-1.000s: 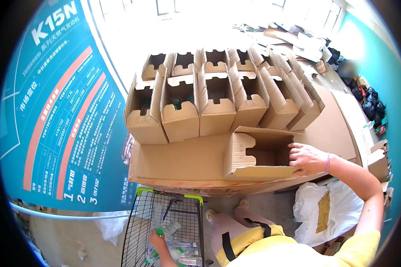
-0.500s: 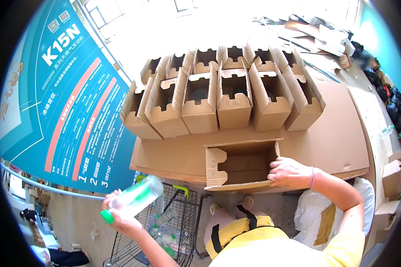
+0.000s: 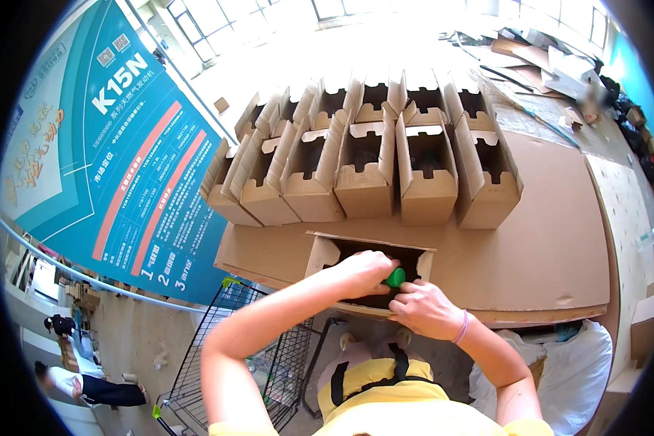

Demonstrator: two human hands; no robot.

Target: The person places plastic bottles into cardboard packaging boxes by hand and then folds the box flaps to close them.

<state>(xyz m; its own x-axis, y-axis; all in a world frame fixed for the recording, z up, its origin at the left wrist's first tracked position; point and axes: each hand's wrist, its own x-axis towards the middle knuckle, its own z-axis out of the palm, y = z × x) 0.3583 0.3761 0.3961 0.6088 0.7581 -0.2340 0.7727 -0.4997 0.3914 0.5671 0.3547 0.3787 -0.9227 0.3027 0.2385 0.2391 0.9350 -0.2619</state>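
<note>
An open cardboard box [image 3: 325,254] lies near the table's front edge. My left hand [image 3: 367,272] reaches over its opening, fingers curled around a plastic bottle whose green cap [image 3: 395,277] shows between my hands. The bottle's body is hidden by my hand and the box. At the box's near right rim, my right hand [image 3: 425,311] is closed on the cardboard, its fingertips close to the cap. Behind, two rows of similar open boxes [image 3: 367,196] stand side by side; some in the front row have dim contents I cannot make out.
The boxes rest on a large flat cardboard sheet [image 3: 545,240]. A black wire cart [image 3: 218,349] holding bottles stands below left. A blue printed banner [image 3: 138,211] rises on the left. White sacks [image 3: 559,370] sit at lower right. Another person [image 3: 98,389] is far off at lower left.
My left hand has carried the bottle from above the cart, rightward into the box's opening. The box and my right hand have shifted slightly left in view; the head view has also moved.
</note>
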